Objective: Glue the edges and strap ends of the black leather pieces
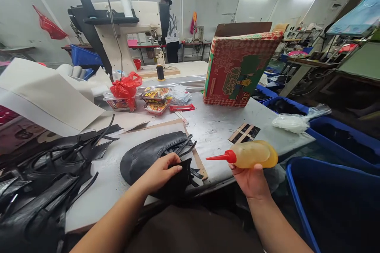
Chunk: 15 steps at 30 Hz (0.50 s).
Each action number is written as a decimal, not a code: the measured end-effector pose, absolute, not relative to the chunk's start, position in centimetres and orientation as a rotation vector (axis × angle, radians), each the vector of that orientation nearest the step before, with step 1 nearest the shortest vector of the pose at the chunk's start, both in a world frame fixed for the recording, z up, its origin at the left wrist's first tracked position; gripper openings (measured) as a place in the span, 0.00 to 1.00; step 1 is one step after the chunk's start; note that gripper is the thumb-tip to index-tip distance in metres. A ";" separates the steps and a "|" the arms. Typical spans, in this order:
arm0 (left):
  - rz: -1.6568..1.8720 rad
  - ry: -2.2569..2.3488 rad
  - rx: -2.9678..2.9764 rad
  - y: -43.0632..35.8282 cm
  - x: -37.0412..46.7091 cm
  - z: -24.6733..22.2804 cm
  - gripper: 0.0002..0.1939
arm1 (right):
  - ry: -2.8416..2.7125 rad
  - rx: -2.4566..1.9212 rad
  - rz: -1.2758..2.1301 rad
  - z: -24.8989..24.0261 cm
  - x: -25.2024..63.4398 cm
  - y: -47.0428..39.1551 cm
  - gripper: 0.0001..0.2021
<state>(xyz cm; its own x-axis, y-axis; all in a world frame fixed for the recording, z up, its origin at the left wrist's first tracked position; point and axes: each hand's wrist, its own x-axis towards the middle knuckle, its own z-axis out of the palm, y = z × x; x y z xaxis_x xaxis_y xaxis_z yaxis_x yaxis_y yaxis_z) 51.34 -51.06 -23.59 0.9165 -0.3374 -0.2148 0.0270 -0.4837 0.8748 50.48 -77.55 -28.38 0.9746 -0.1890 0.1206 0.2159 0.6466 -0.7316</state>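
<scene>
My left hand point(162, 172) pinches the edge of a black leather piece point(145, 154) with thin straps, which lies over a board point(196, 158) near the table's front edge. In my right hand point(251, 182) is a squeeze bottle point(252, 154) of yellowish liquid, held on its side, its red nozzle pointing left toward the leather. The nozzle tip is apart from the leather. More black strapped leather pieces point(59, 182) are heaped at the left. Behind the bottle lies a small dark card with light strips point(244, 133).
A red and green carton point(237, 71) stands at the back right of the table point(213, 122). Food packs point(156, 99) and a red bag point(126, 87) sit behind the board. Blue bins point(299, 201) line the right side. A sewing machine point(109, 43) and a person point(172, 31) are farther back.
</scene>
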 end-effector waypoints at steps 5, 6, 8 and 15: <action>-0.458 -0.038 1.967 -52.4 51.4 -23.3 0.15 | -0.082 -1.019 -0.465 -28.8 50.3 -77.0 0.23; -0.460 -0.012 1.959 -52.5 51.4 -23.2 0.16 | -0.098 -1.055 -0.507 -29.0 50.3 -76.9 0.23; -0.462 0.022 1.938 -52.6 51.4 -23.1 0.16 | -0.129 -1.135 -0.559 -29.3 50.3 -76.6 0.22; -0.513 0.080 1.799 -52.9 51.2 -22.5 0.16 | -0.134 -1.287 -0.562 -29.6 50.4 -76.0 0.22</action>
<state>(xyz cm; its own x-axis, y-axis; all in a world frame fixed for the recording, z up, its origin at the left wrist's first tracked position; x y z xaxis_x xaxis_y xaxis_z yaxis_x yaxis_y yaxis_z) 51.22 -52.86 -22.50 0.9002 -0.2088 -0.3822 0.3147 -0.2947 0.9023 50.38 -76.04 -29.64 0.8589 -0.3207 0.3993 0.4662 0.1668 -0.8688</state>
